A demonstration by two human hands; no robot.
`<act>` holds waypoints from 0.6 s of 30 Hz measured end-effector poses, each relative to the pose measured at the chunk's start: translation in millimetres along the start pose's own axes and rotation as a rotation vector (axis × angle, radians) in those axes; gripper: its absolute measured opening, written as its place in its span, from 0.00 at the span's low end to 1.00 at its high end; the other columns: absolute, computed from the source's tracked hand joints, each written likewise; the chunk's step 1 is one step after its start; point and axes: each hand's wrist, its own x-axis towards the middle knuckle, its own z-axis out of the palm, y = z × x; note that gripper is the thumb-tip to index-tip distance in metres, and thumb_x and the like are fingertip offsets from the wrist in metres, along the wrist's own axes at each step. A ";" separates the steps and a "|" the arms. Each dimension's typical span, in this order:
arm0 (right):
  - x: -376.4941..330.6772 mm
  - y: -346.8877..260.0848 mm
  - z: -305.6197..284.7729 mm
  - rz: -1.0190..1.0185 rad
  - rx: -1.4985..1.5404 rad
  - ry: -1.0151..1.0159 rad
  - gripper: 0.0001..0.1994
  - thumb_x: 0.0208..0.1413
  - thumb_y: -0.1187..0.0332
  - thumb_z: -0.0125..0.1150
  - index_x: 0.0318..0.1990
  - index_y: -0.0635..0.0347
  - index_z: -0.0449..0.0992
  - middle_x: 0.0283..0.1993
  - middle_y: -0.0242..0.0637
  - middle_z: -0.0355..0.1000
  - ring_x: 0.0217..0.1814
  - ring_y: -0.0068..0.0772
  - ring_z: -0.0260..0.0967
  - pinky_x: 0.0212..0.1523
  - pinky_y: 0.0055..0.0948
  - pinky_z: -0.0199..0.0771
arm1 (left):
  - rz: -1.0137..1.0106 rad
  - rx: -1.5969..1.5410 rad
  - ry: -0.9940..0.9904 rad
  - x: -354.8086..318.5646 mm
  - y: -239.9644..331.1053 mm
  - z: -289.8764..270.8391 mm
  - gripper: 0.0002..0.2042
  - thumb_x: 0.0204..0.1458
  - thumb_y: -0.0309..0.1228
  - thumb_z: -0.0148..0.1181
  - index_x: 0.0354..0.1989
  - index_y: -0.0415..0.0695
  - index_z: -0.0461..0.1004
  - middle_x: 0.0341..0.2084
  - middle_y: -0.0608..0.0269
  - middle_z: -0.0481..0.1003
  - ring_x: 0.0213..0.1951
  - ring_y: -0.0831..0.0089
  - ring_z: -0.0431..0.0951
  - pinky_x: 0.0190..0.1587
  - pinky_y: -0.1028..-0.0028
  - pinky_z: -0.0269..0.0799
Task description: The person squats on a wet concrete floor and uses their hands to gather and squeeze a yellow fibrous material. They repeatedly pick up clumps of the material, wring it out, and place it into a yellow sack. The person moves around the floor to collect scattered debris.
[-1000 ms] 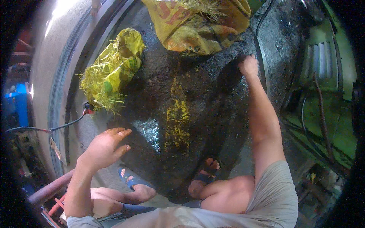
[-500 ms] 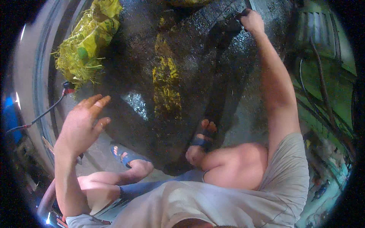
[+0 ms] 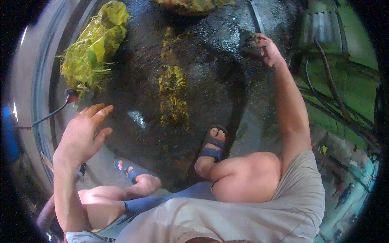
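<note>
Out past the right sandal [image 3: 212, 148], the right hand [image 3: 269, 49] holds a dark bundle [image 3: 249, 43] at the wet-looking floor [image 3: 139, 99].

Its fingers curl over the bundle's right edge; the material is too blurred to name, and contact with the floor cannot be told. A fuller grasp, palm behind the bundle, would likely steady it. The left hand [image 3: 81, 135], spread and empty, can help balance; on such a shiny surface, both feet are best kept flat.
</note>
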 end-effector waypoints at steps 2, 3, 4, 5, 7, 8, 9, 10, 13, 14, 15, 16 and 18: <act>-4.5 -20.1 12.9 -0.037 -0.054 0.015 0.25 0.53 0.69 0.59 0.62 0.50 0.73 0.34 0.22 0.71 0.26 0.17 0.58 0.27 0.21 0.60 | 0.017 0.018 0.045 -9.7 -8.3 5.3 0.25 0.55 0.33 0.63 0.63 0.41 0.71 0.59 0.43 0.72 0.60 0.45 0.72 0.63 0.56 0.69; -12.3 -32.3 24.6 -0.030 -0.055 -0.040 0.25 0.54 0.69 0.59 0.62 0.50 0.73 0.37 0.23 0.72 0.28 0.16 0.61 0.28 0.22 0.62 | 0.002 0.019 0.019 -15.0 -7.9 4.8 0.26 0.56 0.33 0.63 0.63 0.42 0.70 0.60 0.43 0.72 0.60 0.45 0.72 0.63 0.56 0.69; -19.7 -41.8 40.1 -0.021 -0.050 -0.106 0.24 0.55 0.70 0.58 0.62 0.51 0.73 0.40 0.23 0.74 0.30 0.16 0.64 0.29 0.24 0.65 | -0.025 0.021 -0.013 -17.7 -4.6 2.5 0.26 0.56 0.33 0.63 0.64 0.42 0.69 0.60 0.43 0.71 0.61 0.45 0.71 0.64 0.55 0.68; -26.9 -47.7 51.5 -0.036 -0.089 -0.150 0.23 0.57 0.70 0.59 0.62 0.52 0.72 0.43 0.25 0.75 0.34 0.17 0.67 0.33 0.25 0.68 | -0.031 0.025 -0.042 -17.4 -4.8 0.3 0.27 0.56 0.33 0.64 0.65 0.42 0.68 0.61 0.43 0.70 0.61 0.44 0.71 0.64 0.55 0.68; -25.4 -48.2 72.7 -0.091 -0.093 -0.246 0.21 0.62 0.70 0.60 0.63 0.57 0.72 0.50 0.30 0.76 0.45 0.23 0.72 0.45 0.28 0.73 | -0.008 0.014 -0.048 -16.6 -9.4 2.4 0.26 0.57 0.33 0.63 0.65 0.42 0.68 0.61 0.43 0.70 0.60 0.44 0.71 0.64 0.55 0.68; -24.1 -41.1 90.9 -0.101 -0.076 -0.269 0.20 0.63 0.69 0.59 0.62 0.58 0.72 0.48 0.30 0.76 0.44 0.22 0.71 0.44 0.27 0.72 | 0.009 0.006 -0.048 -18.8 -10.8 4.2 0.26 0.57 0.34 0.63 0.64 0.42 0.68 0.61 0.43 0.70 0.60 0.44 0.71 0.63 0.55 0.68; -33.1 -42.7 113.2 -0.114 -0.063 -0.282 0.19 0.64 0.68 0.59 0.61 0.58 0.72 0.46 0.30 0.75 0.42 0.22 0.71 0.43 0.25 0.71 | 0.009 0.007 -0.036 -20.7 -9.6 4.7 0.26 0.57 0.34 0.62 0.64 0.41 0.69 0.60 0.43 0.71 0.59 0.44 0.72 0.63 0.55 0.69; -36.7 -43.3 129.2 -0.126 -0.050 -0.294 0.18 0.65 0.67 0.58 0.60 0.59 0.73 0.44 0.29 0.75 0.40 0.22 0.70 0.42 0.24 0.71 | 0.002 0.009 -0.035 -23.1 -8.9 4.7 0.26 0.57 0.34 0.62 0.64 0.41 0.69 0.60 0.43 0.71 0.59 0.44 0.72 0.63 0.55 0.69; -20.2 -39.6 173.7 -0.239 -0.193 -0.375 0.19 0.63 0.66 0.64 0.59 0.60 0.73 0.49 0.34 0.77 0.51 0.28 0.72 0.52 0.29 0.73 | -0.015 0.024 -0.031 -29.1 -9.0 3.7 0.26 0.58 0.34 0.62 0.64 0.41 0.69 0.60 0.42 0.71 0.60 0.44 0.72 0.62 0.55 0.69; -19.6 -40.4 185.7 -0.251 -0.212 -0.375 0.20 0.62 0.65 0.66 0.59 0.59 0.74 0.50 0.35 0.77 0.51 0.27 0.72 0.52 0.29 0.73 | -0.020 0.035 -0.030 -31.0 -9.2 2.9 0.26 0.58 0.34 0.62 0.64 0.41 0.69 0.60 0.42 0.71 0.60 0.44 0.72 0.62 0.55 0.69; 3.1 -21.5 184.6 -0.416 -0.348 -0.317 0.21 0.60 0.63 0.68 0.59 0.59 0.74 0.51 0.40 0.79 0.52 0.30 0.75 0.53 0.31 0.73 | -0.007 0.047 -0.033 -28.8 -7.3 3.5 0.26 0.58 0.34 0.62 0.64 0.41 0.69 0.60 0.42 0.71 0.60 0.44 0.72 0.62 0.55 0.69; 5.6 -24.6 195.3 -0.570 -0.471 -0.224 0.21 0.60 0.63 0.68 0.59 0.58 0.74 0.51 0.42 0.79 0.53 0.33 0.76 0.53 0.33 0.74 | -0.012 0.035 -0.037 -29.4 -5.3 4.4 0.26 0.57 0.34 0.62 0.64 0.41 0.69 0.60 0.42 0.71 0.60 0.44 0.72 0.62 0.55 0.69; 4.1 -28.6 223.9 -0.883 -0.707 -0.034 0.21 0.60 0.61 0.67 0.58 0.56 0.75 0.52 0.45 0.79 0.53 0.40 0.77 0.53 0.37 0.75 | -0.025 0.012 -0.044 -31.6 -3.1 2.5 0.26 0.57 0.34 0.62 0.64 0.41 0.69 0.60 0.42 0.71 0.59 0.44 0.72 0.62 0.55 0.69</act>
